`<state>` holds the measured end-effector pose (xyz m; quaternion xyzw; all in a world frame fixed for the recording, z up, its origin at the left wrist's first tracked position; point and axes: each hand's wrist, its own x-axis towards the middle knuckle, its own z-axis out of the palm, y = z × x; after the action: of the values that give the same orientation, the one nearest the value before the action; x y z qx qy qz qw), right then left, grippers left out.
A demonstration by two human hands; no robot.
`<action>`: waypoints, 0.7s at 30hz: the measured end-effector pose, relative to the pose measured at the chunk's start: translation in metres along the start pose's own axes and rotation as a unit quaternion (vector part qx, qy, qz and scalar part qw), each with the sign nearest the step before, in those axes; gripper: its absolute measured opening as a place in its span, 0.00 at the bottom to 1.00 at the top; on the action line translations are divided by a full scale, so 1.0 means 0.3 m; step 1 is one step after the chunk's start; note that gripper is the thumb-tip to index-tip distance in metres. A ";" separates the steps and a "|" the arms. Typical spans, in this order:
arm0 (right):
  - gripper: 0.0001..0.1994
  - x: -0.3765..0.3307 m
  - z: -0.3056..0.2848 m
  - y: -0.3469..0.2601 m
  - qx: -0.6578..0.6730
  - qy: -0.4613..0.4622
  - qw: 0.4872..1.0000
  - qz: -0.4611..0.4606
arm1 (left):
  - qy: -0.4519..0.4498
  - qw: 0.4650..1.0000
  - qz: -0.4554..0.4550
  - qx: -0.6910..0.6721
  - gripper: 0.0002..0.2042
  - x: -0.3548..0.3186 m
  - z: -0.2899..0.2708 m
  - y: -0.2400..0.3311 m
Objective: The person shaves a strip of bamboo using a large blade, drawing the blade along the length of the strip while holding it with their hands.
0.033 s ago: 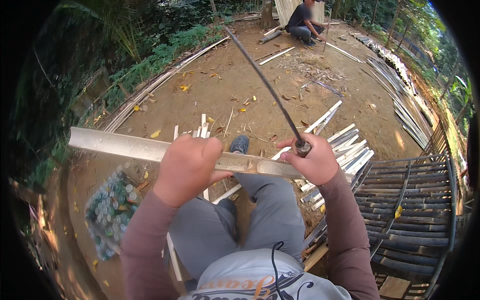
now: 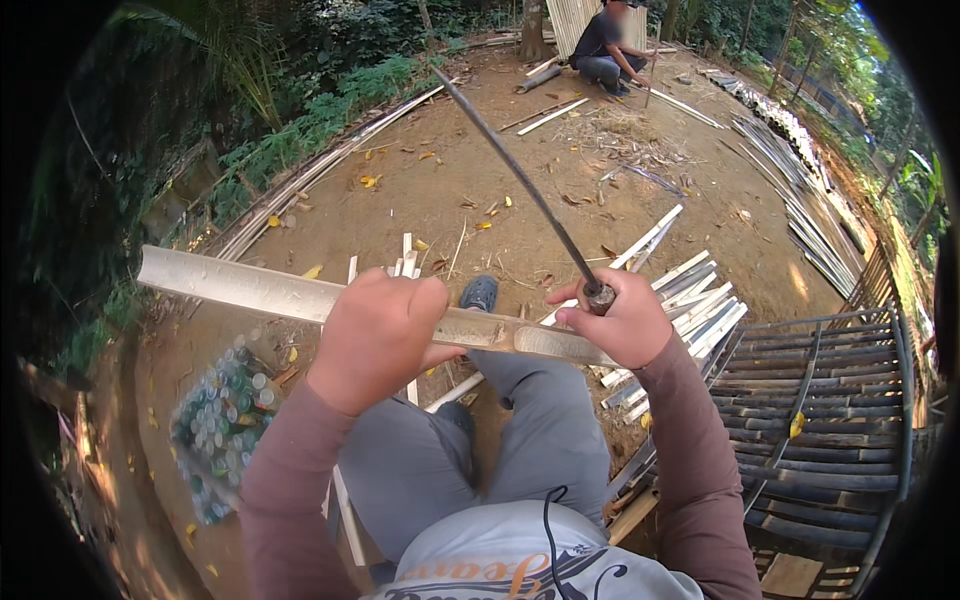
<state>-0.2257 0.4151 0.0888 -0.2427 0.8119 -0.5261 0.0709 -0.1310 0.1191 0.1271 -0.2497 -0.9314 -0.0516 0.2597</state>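
Note:
A split length of bamboo (image 2: pixel 235 284), pale and hollow on its upper face with a node near the middle, lies crosswise over my legs. My left hand (image 2: pixel 375 330) is closed around it left of the node. My right hand (image 2: pixel 632 318) grips the round handle end (image 2: pixel 600 296) of a long, thin, dark metal tool (image 2: pixel 515 165), held at the bamboo's right end. The tool slants away to the upper left, seen so narrow that I cannot tell whether it is a blade edge-on or a rod. My right hand hides part of the bamboo's right end.
Pale bamboo strips (image 2: pixel 690 290) lie in a pile ahead to the right. A slatted bamboo bench (image 2: pixel 820 430) stands at my right, and clear and green bottles (image 2: pixel 220 430) are heaped at my left. Another person (image 2: pixel 605 55) squats far off, holding an upright stick.
The metal tool's far tip has swung slightly left and nearer. My right hand has tilted a little with it; the bamboo and my left hand stay almost in place.

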 end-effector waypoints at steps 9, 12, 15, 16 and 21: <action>0.15 0.097 -0.069 -0.049 -0.014 -0.098 0.995 0.008 | 0.012 0.994 0.102 0.032 0.25 0.165 -0.181 -0.010; 0.15 0.099 -0.097 -0.130 0.012 -0.077 0.997 0.015 | -0.009 0.993 0.084 0.084 0.27 0.191 -0.239 0.008; 0.15 0.095 -0.094 -0.172 0.016 -0.020 1.000 -0.011 | 0.195 0.957 0.048 0.210 0.32 0.190 -0.251 0.097; 0.16 0.098 -0.095 -0.192 0.013 0.000 1.000 -0.018 | 0.261 0.944 0.050 0.197 0.34 0.174 -0.229 0.105; 0.14 0.132 -0.054 -0.270 0.121 0.057 0.990 -0.048 | 0.359 0.912 -0.093 -0.177 0.34 0.080 0.050 0.180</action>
<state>-0.2405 0.3832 0.1733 -0.2411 0.7325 -0.6360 0.0281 -0.1292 0.1799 0.1248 -0.1685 -0.7701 -0.3255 0.5221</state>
